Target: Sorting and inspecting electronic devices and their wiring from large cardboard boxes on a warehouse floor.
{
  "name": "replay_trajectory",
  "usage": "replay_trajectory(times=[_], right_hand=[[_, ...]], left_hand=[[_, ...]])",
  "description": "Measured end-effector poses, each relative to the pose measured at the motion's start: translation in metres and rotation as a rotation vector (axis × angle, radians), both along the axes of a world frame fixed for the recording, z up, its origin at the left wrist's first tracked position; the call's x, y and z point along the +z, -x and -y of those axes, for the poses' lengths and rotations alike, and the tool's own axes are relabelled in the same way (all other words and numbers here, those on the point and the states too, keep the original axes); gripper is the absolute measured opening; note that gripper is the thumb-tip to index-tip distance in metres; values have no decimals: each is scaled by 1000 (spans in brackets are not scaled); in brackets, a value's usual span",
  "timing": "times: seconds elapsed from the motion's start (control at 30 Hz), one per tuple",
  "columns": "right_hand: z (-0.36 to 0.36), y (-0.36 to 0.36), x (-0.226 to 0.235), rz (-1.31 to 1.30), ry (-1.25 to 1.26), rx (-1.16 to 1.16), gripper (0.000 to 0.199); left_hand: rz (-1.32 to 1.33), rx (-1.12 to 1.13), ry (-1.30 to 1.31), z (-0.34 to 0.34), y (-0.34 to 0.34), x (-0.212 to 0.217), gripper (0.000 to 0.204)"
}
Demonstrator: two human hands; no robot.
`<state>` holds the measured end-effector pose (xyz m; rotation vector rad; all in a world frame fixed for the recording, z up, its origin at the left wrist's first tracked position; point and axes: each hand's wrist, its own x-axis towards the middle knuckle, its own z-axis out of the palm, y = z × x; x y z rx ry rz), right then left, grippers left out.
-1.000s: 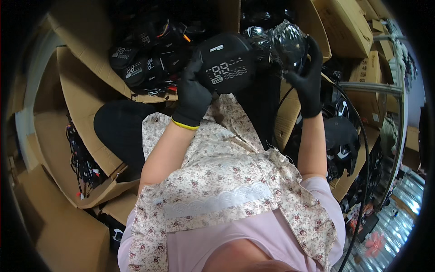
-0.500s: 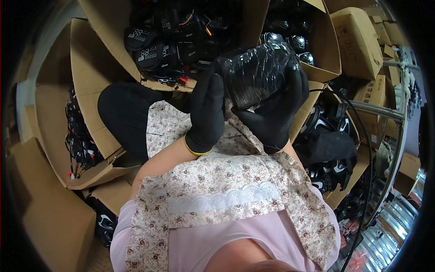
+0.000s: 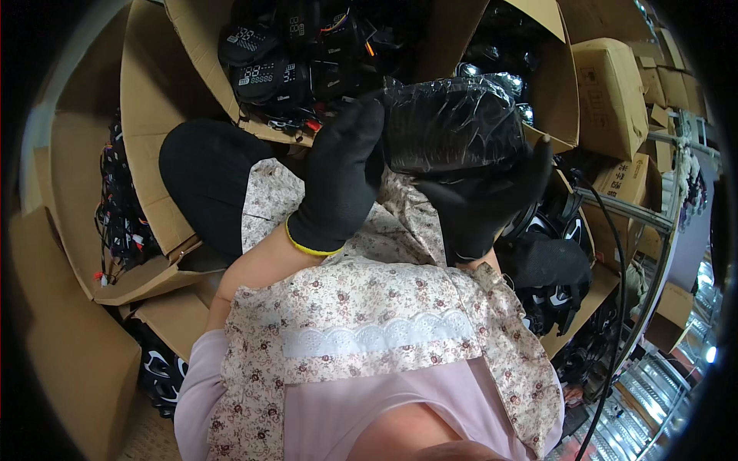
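Overhead, gadget-filled cardboard box (image 3: pixel 192 54)

Open cardboard boxes (image 3: pixel 165 92) crowd the space on every side, their flaps bent outward. One at the top holds black display units (image 3: pixel 296 50); one at the left holds bundled cables (image 3: pixel 115 223). Closed cartons (image 3: pixel 611 92) stack at the upper right beside a metal rack (image 3: pixel 653 223). Bright light glints at the lower right.

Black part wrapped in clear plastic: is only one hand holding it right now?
No, both gloved hands grip the wrapped black part: the left hand on its left side, the right hand underneath and at its right.
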<state>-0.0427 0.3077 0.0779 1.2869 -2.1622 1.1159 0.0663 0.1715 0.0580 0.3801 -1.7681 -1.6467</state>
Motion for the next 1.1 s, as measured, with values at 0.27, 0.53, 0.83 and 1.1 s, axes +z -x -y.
replay_trajectory(times=[0.27,0.53,0.83,1.1], right_hand=[[1,7,15,1074,431,158,62],[-2,-2,32,844,403,240,55],[-24,1,1,1311,450,483,42],[-20,6,-20,1358,369,347,51]], left_hand=[[176,9,-90,13,2,-46,63],[-181,-82,-919,15,3,-15,27],[-155,-9,-1071,18,-2,-4,32],[-102,-21,-824,9,-11,20,36]])
